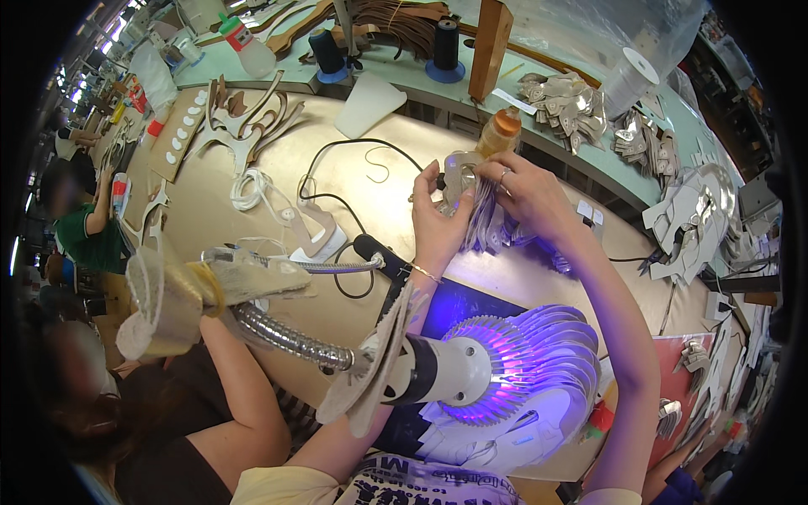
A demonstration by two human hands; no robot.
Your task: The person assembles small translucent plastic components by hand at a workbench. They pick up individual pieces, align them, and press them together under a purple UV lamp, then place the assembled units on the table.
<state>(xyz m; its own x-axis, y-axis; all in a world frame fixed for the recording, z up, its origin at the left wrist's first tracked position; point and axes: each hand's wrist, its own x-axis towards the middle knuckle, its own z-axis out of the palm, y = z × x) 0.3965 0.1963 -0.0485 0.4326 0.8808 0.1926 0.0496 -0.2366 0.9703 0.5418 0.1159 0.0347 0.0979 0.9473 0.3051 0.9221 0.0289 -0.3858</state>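
Both hands are gripping a stack of silver cutouts (484,220) above the table (396,151). The left hand (436,220) is pinching its left edge. The right hand (528,195) is grasping the top.

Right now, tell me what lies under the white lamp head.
Under the white lamp head, a fan of overlapping silvery cut pieces glows violet on a dark blue mat. The lamp covers the pieces directly beneath it, so their count cannot be seen.
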